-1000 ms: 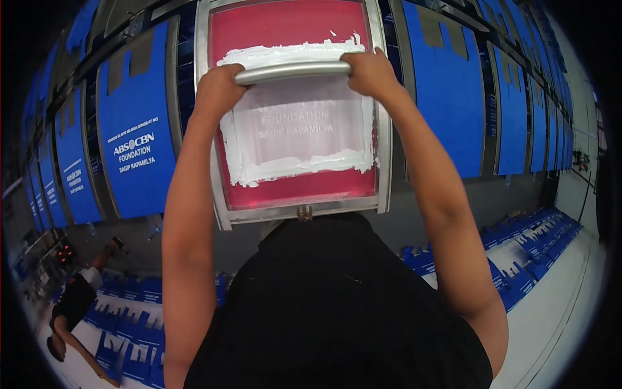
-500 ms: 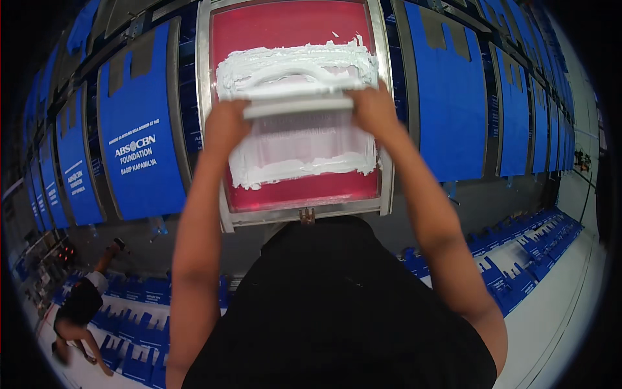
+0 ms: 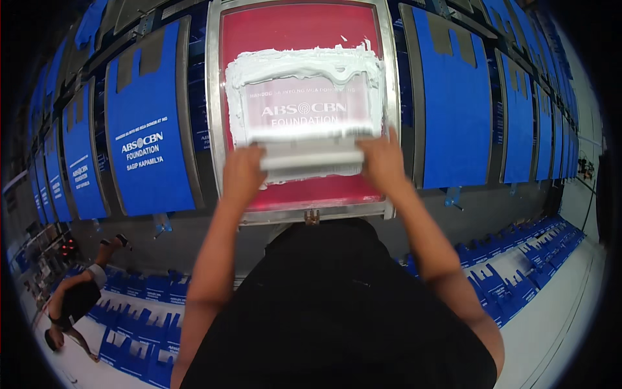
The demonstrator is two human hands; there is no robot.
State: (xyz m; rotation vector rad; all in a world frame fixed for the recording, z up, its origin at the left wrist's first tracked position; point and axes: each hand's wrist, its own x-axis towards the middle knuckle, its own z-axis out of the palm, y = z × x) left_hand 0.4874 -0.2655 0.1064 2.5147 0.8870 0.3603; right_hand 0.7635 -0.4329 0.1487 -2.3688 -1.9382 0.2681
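Note:
A squeegee (image 3: 313,159) with a pale bar spans the space between my hands, blurred by motion. My left hand (image 3: 243,174) is closed around its left end, and my right hand (image 3: 382,163) grips the right end. The squeegee presses on a screen printing frame (image 3: 392,129) with metal edges and a red mesh (image 3: 298,26). Thick white ink (image 3: 285,63) lies in a ridge along the far side of the stencil and down both its sides. Beyond the squeegee, pale lettering shows through the wiped mesh. The ink right at the blade is partly hidden.
Blue bags lie flat on boards to the left (image 3: 144,129) and right (image 3: 451,110) of the frame, in long rows. A metal hinge or catch (image 3: 311,216) sits at the frame's near edge. Behind, more blue bags cover the floor, where another person (image 3: 79,299) bends over.
Both hands have drawn the squeegee toward me, from the stencil's upper part to its lower part. More lettering is uncovered. The person at lower left has shifted position.

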